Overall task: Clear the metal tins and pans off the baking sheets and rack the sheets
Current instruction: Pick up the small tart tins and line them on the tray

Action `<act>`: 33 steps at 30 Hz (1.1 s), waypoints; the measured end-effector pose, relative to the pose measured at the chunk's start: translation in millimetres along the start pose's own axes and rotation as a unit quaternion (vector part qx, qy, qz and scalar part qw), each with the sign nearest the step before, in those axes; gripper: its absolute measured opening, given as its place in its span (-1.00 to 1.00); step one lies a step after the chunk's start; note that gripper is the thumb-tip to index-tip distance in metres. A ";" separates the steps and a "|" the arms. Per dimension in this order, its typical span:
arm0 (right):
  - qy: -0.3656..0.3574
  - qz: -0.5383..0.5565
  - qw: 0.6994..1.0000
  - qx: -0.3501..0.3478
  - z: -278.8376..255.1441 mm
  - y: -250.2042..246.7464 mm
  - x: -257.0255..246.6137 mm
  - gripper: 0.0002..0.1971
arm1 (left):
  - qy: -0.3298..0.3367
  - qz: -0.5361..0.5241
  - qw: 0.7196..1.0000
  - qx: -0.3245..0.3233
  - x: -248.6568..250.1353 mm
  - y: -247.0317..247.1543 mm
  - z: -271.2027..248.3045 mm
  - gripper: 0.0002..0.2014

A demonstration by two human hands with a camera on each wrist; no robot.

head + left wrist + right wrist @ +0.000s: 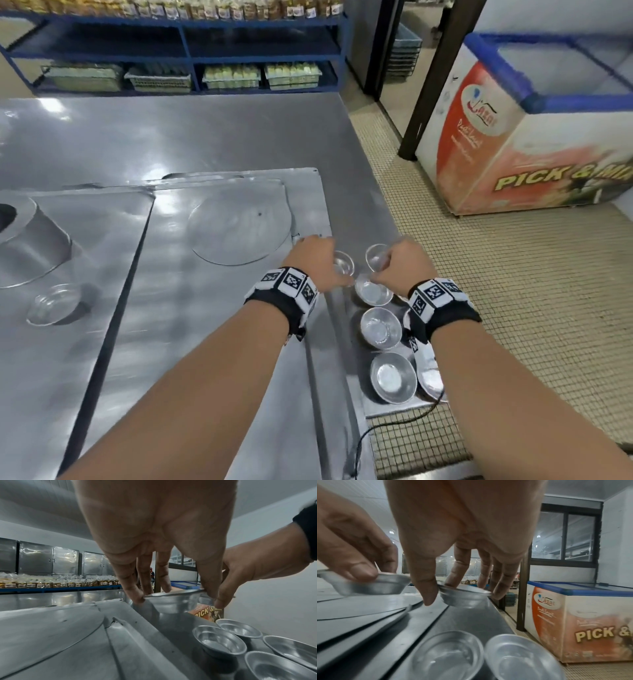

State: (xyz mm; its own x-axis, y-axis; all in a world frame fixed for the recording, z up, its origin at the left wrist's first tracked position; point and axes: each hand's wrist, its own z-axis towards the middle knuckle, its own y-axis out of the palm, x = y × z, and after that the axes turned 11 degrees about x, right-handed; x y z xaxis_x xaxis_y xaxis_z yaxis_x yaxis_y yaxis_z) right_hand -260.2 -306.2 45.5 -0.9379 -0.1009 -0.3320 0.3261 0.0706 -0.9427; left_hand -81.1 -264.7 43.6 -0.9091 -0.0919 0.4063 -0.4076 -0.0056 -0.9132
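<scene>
Two small tins held just above bench: left hand (pixel 154 536) pinches left tin (pixel 173 602), right hand (pixel 464 531) pinches right tin (pixel 464 597), frame ctr-right.

Small round silver metal tins (pixel 380 327) are crowding the steel table's (pixel 205 137) near right edge; its far half is lying open.

Overhead light, cool and even. Bright white glare patches on the steel table (pixel 102 137), upper left of the head view. Soft short shadows beside the small tins (pixel 380 327). Head view bends at its edges; the freezer (pixel 534 137) leans at upper right. Wrist views: near tins (pixel 448 657) at the bottom blurred, palms looming large and soft at the top.
</scene>
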 end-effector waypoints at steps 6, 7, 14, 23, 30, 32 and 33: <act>0.031 0.012 0.999 -0.016 41.6 8.4 33.2 -0.55 | 0.013 -0.008 1.000 -0.012 17.1 26.6 48.5 -0.32; 0.030 0.002 0.999 -0.019 46.4 9.9 36.8 -0.55 | 0.015 -0.004 1.000 -0.016 18.8 32.3 56.2 -0.32; 0.040 0.012 0.999 -0.011 76.5 32.3 54.8 -0.17 | 0.000 0.012 1.000 -0.027 31.5 66.0 89.2 -0.33; 0.045 -0.027 0.999 -0.001 86.6 55.9 66.5 -0.40 | -0.002 0.025 0.999 -0.021 33.5 95.1 98.5 -0.27; 0.043 -0.022 0.998 0.031 77.5 52.6 61.8 -0.31 | 0.001 0.024 1.000 -0.012 25.9 85.5 83.4 -0.29; 0.042 -0.018 0.998 0.044 70.6 46.8 54.2 -0.35 | -0.001 0.015 1.000 -0.002 21.3 75.6 75.7 -0.36; 0.035 -0.016 0.998 0.043 66.1 43.0 48.7 -0.37 | -0.002 0.013 1.000 0.001 18.1 69.4 71.1 -0.41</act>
State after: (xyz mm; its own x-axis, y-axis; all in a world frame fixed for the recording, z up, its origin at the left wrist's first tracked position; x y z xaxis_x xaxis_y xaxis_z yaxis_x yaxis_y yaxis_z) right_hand -284.1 -373.6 -13.4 -0.9530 -0.0327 -0.3012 0.3019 -0.0178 -0.9532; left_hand -119.8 -337.6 -14.7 -0.9187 -0.0968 0.3828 -0.3842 -0.0044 -0.9232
